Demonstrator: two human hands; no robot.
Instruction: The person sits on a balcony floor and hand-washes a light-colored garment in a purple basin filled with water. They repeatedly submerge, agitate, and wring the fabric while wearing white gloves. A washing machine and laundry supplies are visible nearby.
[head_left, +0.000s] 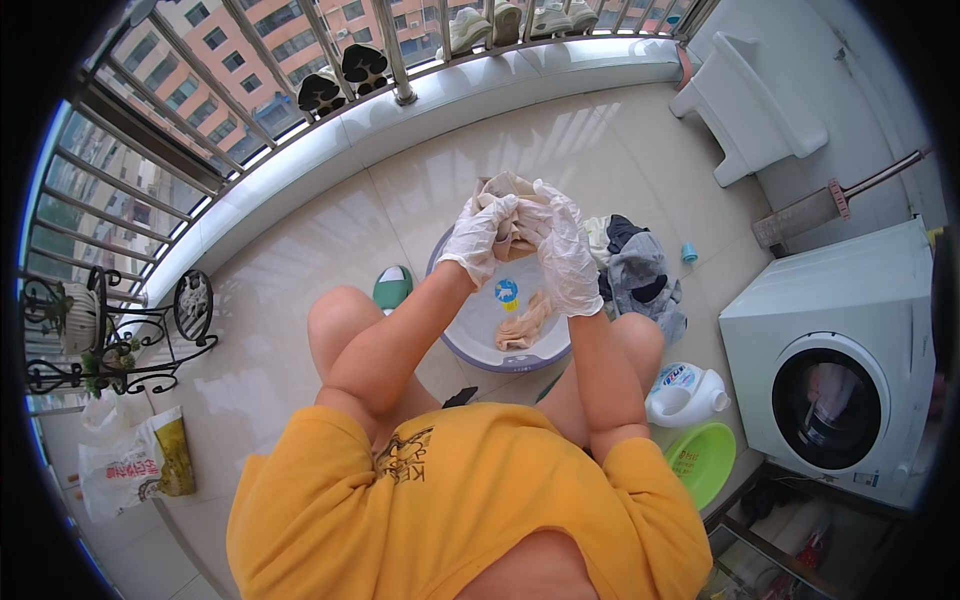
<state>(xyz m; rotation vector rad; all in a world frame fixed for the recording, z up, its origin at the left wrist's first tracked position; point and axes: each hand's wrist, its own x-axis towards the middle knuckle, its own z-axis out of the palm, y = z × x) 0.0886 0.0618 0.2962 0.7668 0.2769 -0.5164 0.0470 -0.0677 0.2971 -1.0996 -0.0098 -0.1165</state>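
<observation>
Both my hands wear thin white gloves and are raised over the far part of a basin. My left hand (486, 232) and my right hand (561, 240) grip a bunched beige cloth (510, 187) between them. Below, the white basin with a purple-grey rim (517, 366) rests on the floor between my knees. In it lies a second peach-beige cloth (523, 324), crumpled, near a blue and yellow sticker or print (507, 291). The fingers partly hide the held cloth, so its kind is unclear.
Right of the basin lies a pile of grey and dark clothes (641, 270). A white detergent bottle (684, 395), a green plastic basin (703, 461), a blue cap (688, 253) and a front-loading washing machine (825, 360) are further right. A green slipper (393, 288) lies left, a black plant stand (150, 337) beyond.
</observation>
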